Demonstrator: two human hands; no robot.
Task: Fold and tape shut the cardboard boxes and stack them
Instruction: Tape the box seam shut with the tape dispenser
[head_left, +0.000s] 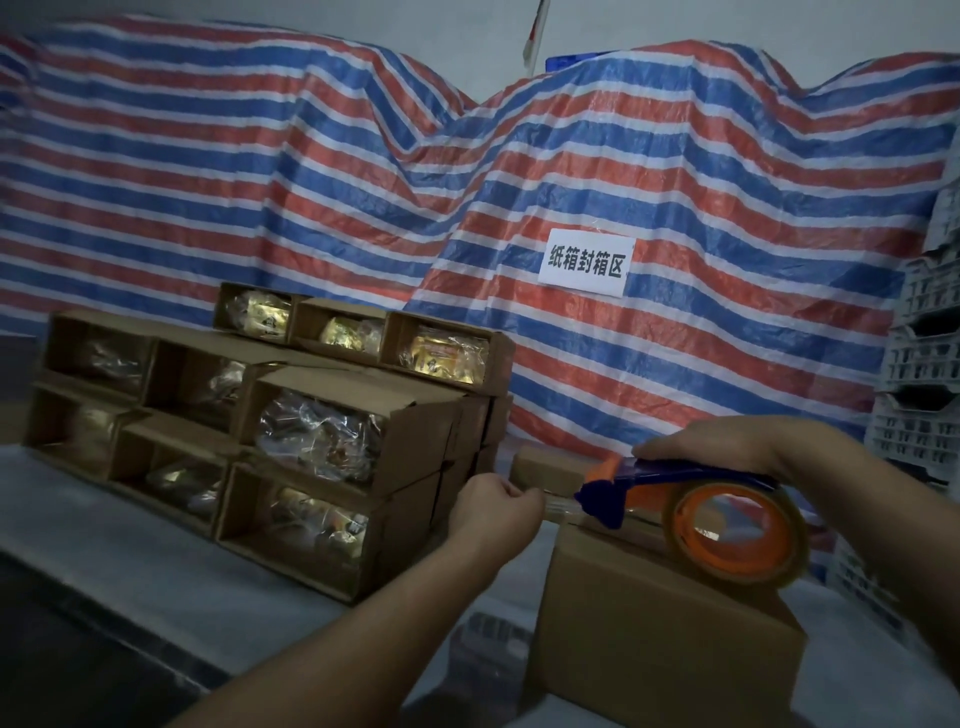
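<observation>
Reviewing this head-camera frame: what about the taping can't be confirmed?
- Top seam of the box: hidden behind the tape dispenser.
- Tape end: inside the left hand grip.
- Right hand fingers: behind the dispenser handle.
- Stacked boxes: contents dim, labels unreadable.

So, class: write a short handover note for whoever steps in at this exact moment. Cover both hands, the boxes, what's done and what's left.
Right hand grips the tape dispenser on top of the closed box.
Left hand pinches the tape end pulled off it, at the box's left edge.
Done: this box's flaps are folded.
Left: run the tape along the seam, cut it, then deal with the open filled boxes stacked to the left.
</observation>
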